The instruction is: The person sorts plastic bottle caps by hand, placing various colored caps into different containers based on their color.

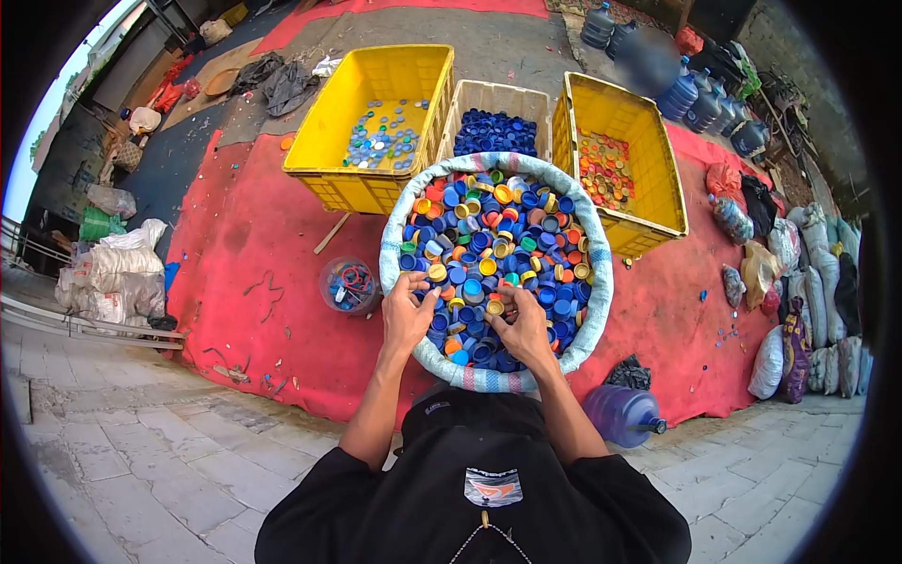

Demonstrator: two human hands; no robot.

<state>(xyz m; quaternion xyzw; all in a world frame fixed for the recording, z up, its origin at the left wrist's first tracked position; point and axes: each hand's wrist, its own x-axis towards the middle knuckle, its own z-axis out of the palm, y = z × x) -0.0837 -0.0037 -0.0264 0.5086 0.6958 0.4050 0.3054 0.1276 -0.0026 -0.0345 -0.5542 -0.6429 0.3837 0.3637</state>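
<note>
A wide round sack with a pale blue rolled rim (603, 282) stands right in front of me, full of mixed plastic bottle caps (481, 242) in blue, yellow, orange, red and green. My left hand (407, 312) is over its near left side, thumb and forefinger apart, close to a yellow cap (437, 273). At the near right side, my right hand (524, 327) has a yellow bottle cap (495, 307) between its thumb and forefinger. Its other fingers are partly hidden.
Beyond the sack stand a yellow crate (352, 188) with pale blue caps, a white crate (507, 91) with dark blue caps, and another yellow crate (648, 230) with red and orange caps. A small tub (329, 299) sits left, a water jug (620, 415) right.
</note>
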